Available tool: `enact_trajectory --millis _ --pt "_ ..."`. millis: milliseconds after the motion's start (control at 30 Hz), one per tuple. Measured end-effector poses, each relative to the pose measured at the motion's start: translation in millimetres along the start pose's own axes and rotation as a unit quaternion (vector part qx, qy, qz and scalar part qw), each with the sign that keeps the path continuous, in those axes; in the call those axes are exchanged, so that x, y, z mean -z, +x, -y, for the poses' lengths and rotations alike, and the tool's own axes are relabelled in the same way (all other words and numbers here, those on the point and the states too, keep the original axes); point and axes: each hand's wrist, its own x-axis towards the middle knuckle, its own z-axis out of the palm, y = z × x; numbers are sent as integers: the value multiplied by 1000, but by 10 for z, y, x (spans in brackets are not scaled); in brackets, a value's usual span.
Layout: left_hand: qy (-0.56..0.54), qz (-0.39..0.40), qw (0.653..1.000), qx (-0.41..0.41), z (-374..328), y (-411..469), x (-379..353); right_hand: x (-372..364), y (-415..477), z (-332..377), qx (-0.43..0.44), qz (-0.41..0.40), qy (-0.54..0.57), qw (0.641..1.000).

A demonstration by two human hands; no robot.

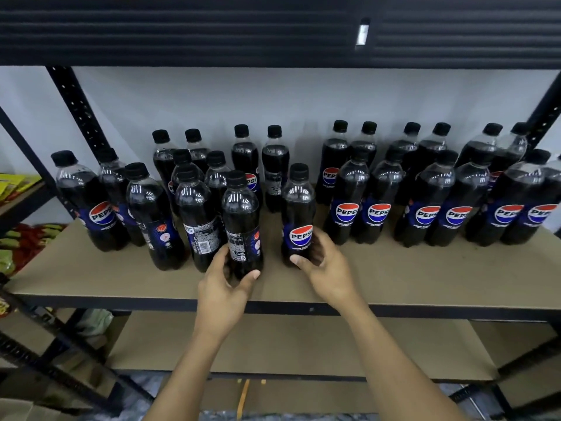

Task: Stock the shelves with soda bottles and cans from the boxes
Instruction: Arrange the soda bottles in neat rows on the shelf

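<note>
1. Holding two bottles at once: the left grip curls fingers and thumb round the base of the left bottle, and the right grip pinches the base of the right bottle between thumb and fingers. Both bottles stand upright on the shelf, front and middle, ahead of the stocked rows.
2. Tipping looks like the main risk. Both grips sit low, far under the caps, so a quick push back or a snag on the board could swing a top over.
3. Knocking neighbours comes next. The left bottle stands just beside a barcode bottle, and that cluster is packed unevenly. A sideways nudge could topple several like dominoes.
4. Dropping off the front is possible. Both bottles are near the shelf edge, and a slip would likely send one down to the lower shelf or the floor.
5. Facing may go wrong too. The left bottle shows its back label, while the right rows show logos forward. Slid in unturned, it would sit mismatched.
</note>
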Motion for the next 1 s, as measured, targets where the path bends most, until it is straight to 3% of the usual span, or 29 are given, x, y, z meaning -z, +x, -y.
enact_trajectory --millis 367,1000 --pt "44 10 999 13 -121 183 -148 208 7 -80 -13 -58 -26 998" --pt "90 -75 993 -24 -1 -122 105 -464 267 101 27 38 -46 998"
